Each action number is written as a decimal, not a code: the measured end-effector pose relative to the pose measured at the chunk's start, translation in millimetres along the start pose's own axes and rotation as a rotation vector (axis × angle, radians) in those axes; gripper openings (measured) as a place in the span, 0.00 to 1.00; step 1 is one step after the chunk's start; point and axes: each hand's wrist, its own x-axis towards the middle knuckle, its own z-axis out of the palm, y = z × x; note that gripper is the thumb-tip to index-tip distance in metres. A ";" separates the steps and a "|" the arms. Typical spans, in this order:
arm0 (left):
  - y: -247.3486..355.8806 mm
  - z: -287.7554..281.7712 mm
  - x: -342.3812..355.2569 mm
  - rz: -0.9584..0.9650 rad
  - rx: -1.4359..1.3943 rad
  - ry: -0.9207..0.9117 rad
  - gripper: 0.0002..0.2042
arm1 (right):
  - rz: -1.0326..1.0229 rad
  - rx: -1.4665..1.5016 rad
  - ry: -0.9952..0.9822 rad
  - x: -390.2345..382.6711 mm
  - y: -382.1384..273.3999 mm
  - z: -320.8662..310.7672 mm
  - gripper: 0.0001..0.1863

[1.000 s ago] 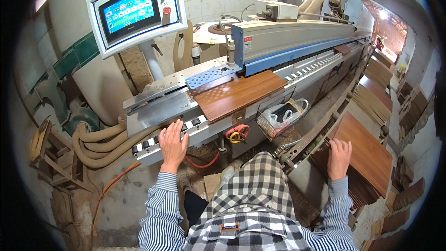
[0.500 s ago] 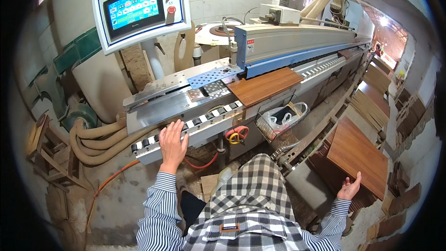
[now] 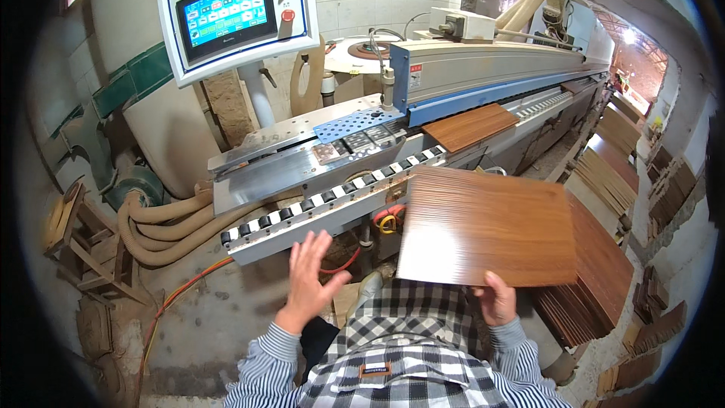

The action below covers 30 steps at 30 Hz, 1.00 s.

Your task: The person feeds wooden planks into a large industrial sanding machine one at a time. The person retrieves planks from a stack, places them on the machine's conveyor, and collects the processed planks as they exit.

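My right hand (image 3: 498,299) grips a glossy brown wood-grain board (image 3: 487,227) by its near edge, thumb on top and fingers underneath. The board is held up in front of me, over my lap and the stack. My left hand (image 3: 308,276) is open with fingers spread, holding nothing, just this side of the roller rail (image 3: 328,195). Another brown board (image 3: 472,127) lies on the long machine (image 3: 483,75), partly along its blue-edged beam. At my right sits a stack of brown boards (image 3: 600,272), partly hidden by the held one.
A control panel (image 3: 236,15) with a lit screen stands at the back left. Ribbed hoses (image 3: 162,223) and a wooden stool (image 3: 91,249) are at the left. An orange hose (image 3: 177,291) crosses the floor. More board stacks (image 3: 604,177) line the right side.
My right hand has lifted a board off the stack and brought it left in front of me. My left hand has come off the roller rail. The machine's board has moved further along.
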 end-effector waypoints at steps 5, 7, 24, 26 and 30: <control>20.9 -12.1 -25.0 0.035 0.076 0.014 0.38 | 0.239 -0.013 -0.354 43.4 44.6 100.9 0.10; 8.1 -17.4 -33.1 -0.030 0.172 0.085 0.34 | 0.373 0.026 -0.440 62.9 77.1 123.3 0.10; -109.1 -58.7 11.4 -0.383 0.370 0.263 0.30 | 0.296 -0.531 -0.586 86.1 91.3 107.4 0.23; -113.5 -57.2 11.9 -0.367 0.347 0.273 0.31 | 0.078 -1.040 -0.430 63.7 73.1 76.4 0.22; -117.7 -51.9 9.7 -0.350 0.414 0.317 0.33 | -0.624 -1.637 -0.455 20.5 75.3 18.8 0.19</control>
